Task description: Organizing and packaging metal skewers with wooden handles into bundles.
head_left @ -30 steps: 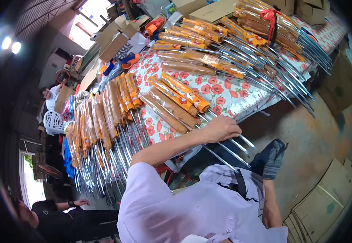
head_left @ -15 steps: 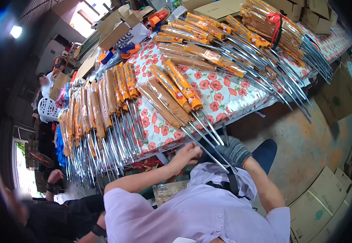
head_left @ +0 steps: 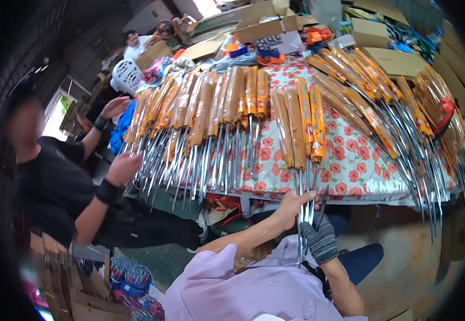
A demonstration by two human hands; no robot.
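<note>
My left hand (head_left: 290, 207), bare, grips the steel prongs of a bundle of long skewers (head_left: 303, 125) with wooden handles in orange wrappers. The bundle lies on a table under a red-flowered cloth (head_left: 350, 171), and its prongs hang over the near edge. Just below, my right hand (head_left: 319, 239), in a dark grey knit glove, closes on the same prongs. My lavender sleeves come in from the lower edge.
Several more skewer bundles (head_left: 206, 112) fan across the table and past its edge. A person in black (head_left: 56, 187) stands at the left, one hand (head_left: 123, 167) at the prongs. Cardboard boxes (head_left: 275, 27) stand at the back, and a white basket (head_left: 125, 75) at the far left.
The view has swung left and closer to the table. My left hand slid down from the table edge onto the hanging prongs, and my gloved right hand came up to grip them.
</note>
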